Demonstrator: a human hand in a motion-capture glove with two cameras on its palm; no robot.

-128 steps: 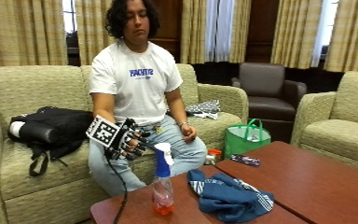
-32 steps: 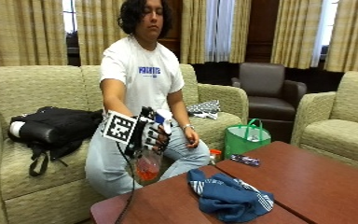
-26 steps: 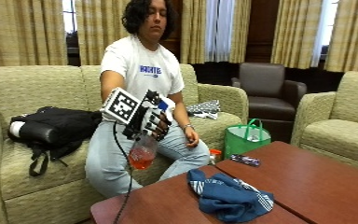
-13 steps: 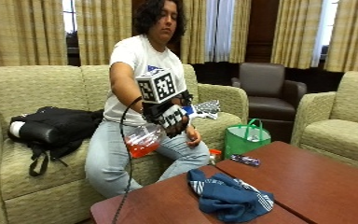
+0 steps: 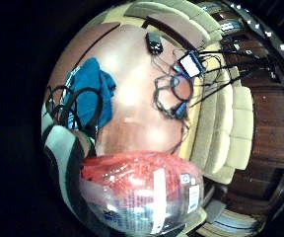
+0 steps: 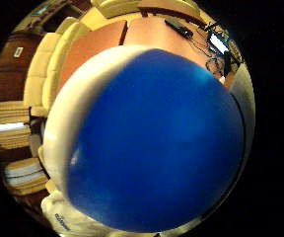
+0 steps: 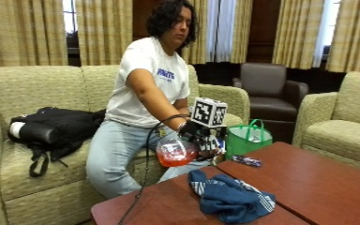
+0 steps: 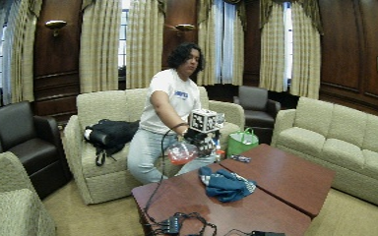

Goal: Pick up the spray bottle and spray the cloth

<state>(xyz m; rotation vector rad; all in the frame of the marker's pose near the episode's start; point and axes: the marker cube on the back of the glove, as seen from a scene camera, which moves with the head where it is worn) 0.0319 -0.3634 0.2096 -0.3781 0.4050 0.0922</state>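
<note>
While the gloved right hand (image 7: 202, 136) has its grip clenched round the tilted spray bottle (image 7: 177, 152), its sloshing red liquid looks weighty, the cloth (image 7: 230, 199) at five o'clock.

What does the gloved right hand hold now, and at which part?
The gloved right hand holds the clear plastic spray bottle with red liquid at its neck end; the bottle lies tilted sideways above the table edge.

The reddish-brown wooden desk (image 7: 330, 187) lies below and ahead of the hand (image 7: 204, 138). A crumpled blue cloth (image 7: 230, 199) lies on it just below the hand; a small dark packet (image 7: 247, 161) beside it; black cables (image 8: 182, 223) at the far end.
</note>
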